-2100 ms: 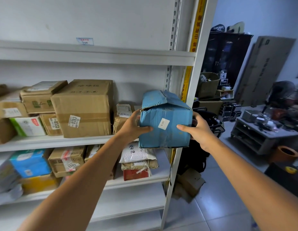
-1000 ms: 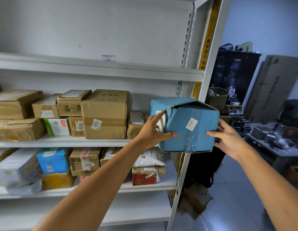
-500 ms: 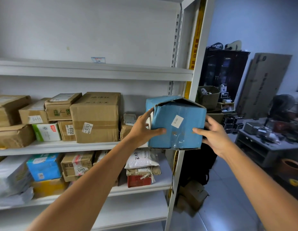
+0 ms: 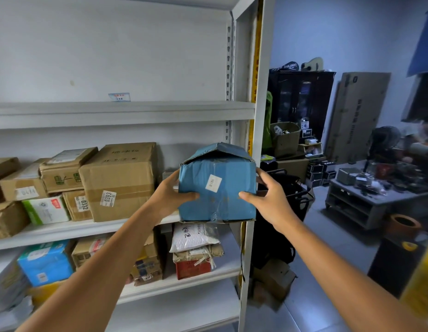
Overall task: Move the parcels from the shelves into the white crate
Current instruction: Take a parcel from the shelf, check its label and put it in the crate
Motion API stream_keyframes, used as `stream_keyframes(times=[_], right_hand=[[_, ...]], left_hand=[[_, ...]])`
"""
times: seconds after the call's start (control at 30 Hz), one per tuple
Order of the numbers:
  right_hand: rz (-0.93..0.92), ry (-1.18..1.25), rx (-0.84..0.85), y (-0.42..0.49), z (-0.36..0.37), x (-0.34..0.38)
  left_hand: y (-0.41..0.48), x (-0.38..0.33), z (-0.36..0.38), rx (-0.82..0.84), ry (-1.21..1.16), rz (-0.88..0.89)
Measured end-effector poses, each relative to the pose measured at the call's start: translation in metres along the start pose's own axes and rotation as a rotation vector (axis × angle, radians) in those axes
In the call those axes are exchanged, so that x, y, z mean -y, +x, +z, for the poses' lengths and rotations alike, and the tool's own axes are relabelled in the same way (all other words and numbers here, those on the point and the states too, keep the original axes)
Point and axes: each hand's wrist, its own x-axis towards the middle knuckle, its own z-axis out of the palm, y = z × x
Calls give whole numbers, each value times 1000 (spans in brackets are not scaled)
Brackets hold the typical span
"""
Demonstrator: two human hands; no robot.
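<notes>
Blue cardboard box (image 4: 217, 188) is clamped between left hand (image 4: 171, 195) and right hand (image 4: 268, 200), each grip wrapped round a side, at the middle shelf (image 4: 64, 230) right end. Many brown parcels (image 4: 119, 180) wait on the shelves; the white crate is out of sight, so most work remains, I reckon.

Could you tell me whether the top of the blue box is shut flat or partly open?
Partly open: on the blue box the top flaps rise to a peak instead of lying flat.
</notes>
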Motion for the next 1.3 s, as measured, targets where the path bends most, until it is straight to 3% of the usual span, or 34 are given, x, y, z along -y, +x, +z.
stream_keyframes(times=[0.53,1.3], right_hand=[[-137,-136,-61,-12,23,0],[122,-27,13,58,24,-74]], left_hand=[[2,12,-31,88,-61,-63],[72,79,6,13,46,-4]])
